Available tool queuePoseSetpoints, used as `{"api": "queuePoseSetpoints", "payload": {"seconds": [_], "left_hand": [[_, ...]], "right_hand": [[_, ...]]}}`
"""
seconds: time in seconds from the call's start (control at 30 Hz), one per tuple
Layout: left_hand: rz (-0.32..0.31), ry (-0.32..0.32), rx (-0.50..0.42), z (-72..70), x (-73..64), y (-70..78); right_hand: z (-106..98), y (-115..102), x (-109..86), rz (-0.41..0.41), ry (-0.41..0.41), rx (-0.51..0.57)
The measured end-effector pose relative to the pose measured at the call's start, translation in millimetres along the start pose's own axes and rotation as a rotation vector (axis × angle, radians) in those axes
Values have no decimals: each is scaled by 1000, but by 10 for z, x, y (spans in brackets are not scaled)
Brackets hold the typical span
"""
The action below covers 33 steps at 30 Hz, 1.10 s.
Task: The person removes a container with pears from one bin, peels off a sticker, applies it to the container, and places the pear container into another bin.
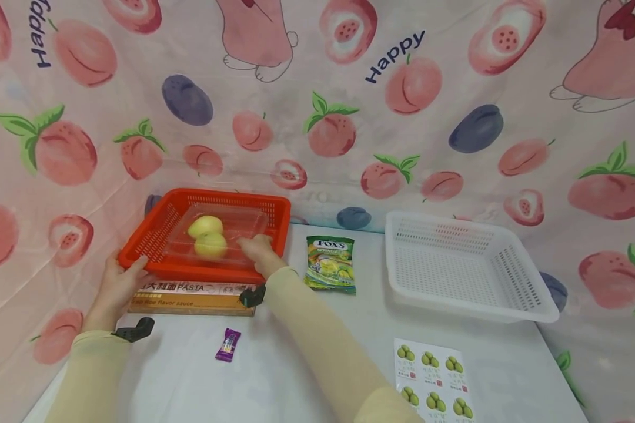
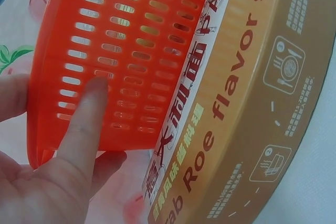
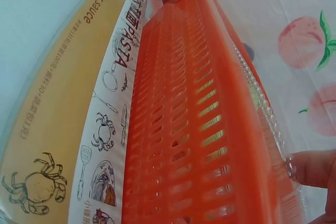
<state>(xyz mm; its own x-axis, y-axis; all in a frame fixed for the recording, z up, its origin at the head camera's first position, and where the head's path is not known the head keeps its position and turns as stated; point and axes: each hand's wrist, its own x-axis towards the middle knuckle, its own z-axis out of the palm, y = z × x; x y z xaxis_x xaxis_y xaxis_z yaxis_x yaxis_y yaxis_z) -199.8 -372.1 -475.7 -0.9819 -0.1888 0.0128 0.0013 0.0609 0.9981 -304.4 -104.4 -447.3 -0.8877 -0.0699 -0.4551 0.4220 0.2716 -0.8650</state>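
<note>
A red plastic basket (image 1: 137, 244) with slotted walls stands at the back left, on or just behind a pasta box (image 1: 190, 304). My left hand (image 1: 117, 288) grips its front left corner, with the rim between fingers and wall, as the left wrist view shows. Inside the basket is a transparent plastic container (image 1: 243, 220). Two yellow-green round fruits (image 1: 210, 245) show in or through it. My right hand (image 1: 260, 252) reaches over the basket's front right and holds the container's right edge; in the right wrist view a fingertip (image 3: 312, 169) meets its transparent rim. The other fingers are partly hidden.
A green Fox's candy bag (image 1: 330, 264) lies right of the basket. Farther right stands a white slotted basket (image 1: 455, 270). A small purple wrapped sweet (image 1: 228, 345) lies in front, and a sticker sheet (image 1: 428, 379) with fruit pictures at front right. Patterned cloth hangs behind.
</note>
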Motion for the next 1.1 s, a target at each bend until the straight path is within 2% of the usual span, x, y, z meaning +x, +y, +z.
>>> {"api": "queuePoseSetpoints", "payload": {"seconds": [0.27,0.47,0.6,0.87,1.1], "left_hand": [[-8,-12,-31,33,-1,12],[-12,-25,-55,41,21,-17],[-23,-31,-39,54,32,-27],[15,-25,-117,51,27,-34],[-7,-11,-107,7,0,-14]], "right_hand": [[-32,-56,-68,17,30,-9],[-93,-60,-94,-11,55,-13],[-163,-64,-148,-32,42,-6],[-289,-208,-399,-64,20,26],[-421,-314,-601,-109,-29,50]]}}
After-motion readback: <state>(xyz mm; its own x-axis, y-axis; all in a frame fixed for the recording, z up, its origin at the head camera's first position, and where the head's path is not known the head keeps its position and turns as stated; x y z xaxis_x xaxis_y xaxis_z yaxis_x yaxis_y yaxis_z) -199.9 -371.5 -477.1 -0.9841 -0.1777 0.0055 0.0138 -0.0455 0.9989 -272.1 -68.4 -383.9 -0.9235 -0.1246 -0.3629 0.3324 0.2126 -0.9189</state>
